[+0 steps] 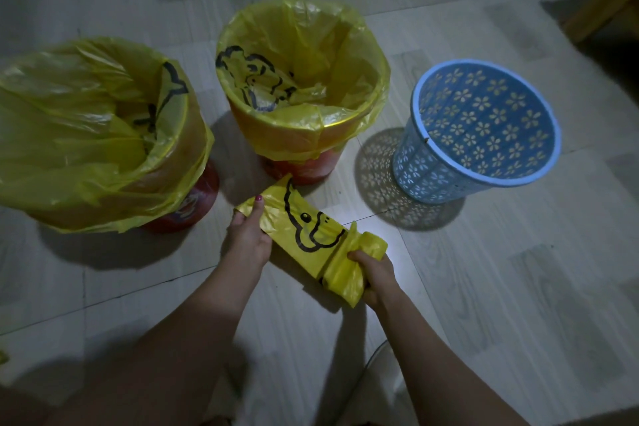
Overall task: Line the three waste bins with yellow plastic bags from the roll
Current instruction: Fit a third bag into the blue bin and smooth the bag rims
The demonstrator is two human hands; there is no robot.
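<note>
Three bins stand on the tiled floor. The left red bin [193, 204] and the middle red bin [304, 169] each wear a yellow bag, the left liner [86, 135] and the middle liner [311, 55], folded over the rim. A blue latticed bin [484, 128] at the right has no bag in it. In front of the bins my left hand [247, 239] pinches the free end of a folded yellow bag [304, 221] printed with a black duck drawing. My right hand [375, 273] grips the yellow bag roll [349, 263], and the bag stretches between both hands.
Pale patterned floor tiles [518, 287] run all around the bins. A wooden furniture leg [605, 0] stands at the far right corner. My knees fill the bottom of the view.
</note>
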